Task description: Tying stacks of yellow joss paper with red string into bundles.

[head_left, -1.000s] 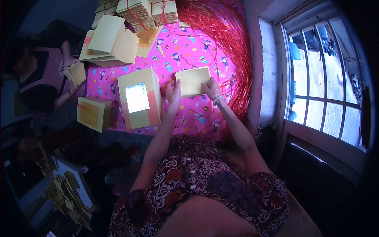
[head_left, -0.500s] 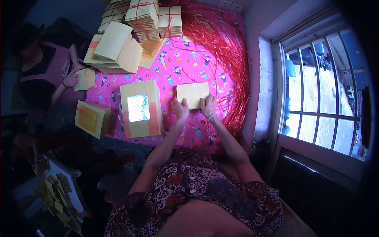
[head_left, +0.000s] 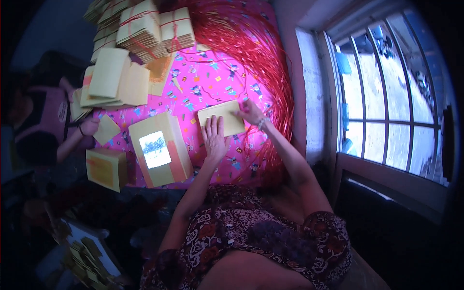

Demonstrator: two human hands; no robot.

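A small stack of pale yellow paper (head_left: 232,110) lies on the pink patterned tablecloth in front of me. My left hand (head_left: 215,137) rests flat on its near left part, fingers stretched out and pointing away from me. Beside the stack's right edge is my right hand (head_left: 253,113), its fingers curled together close to the red strands; what they hold, if anything, is hidden. A long heap of shiny red plastic ribbon (head_left: 270,77) runs along the table's right side, and a thin red strand lies just beyond the stack.
Left of the stack stands a yellow block with orange bands and a bright patch (head_left: 181,150); a smaller block (head_left: 107,169) sits farther left. Tied bundles (head_left: 140,31) and loose paper (head_left: 108,72) fill the far left. A co-worker's hand (head_left: 90,126) is near a yellow sheet (head_left: 107,129).
My left hand has gone from the stack's near edge to lying flat on top. My right hand has moved off to its right side. The view has shifted, and the stack now sits tilted.
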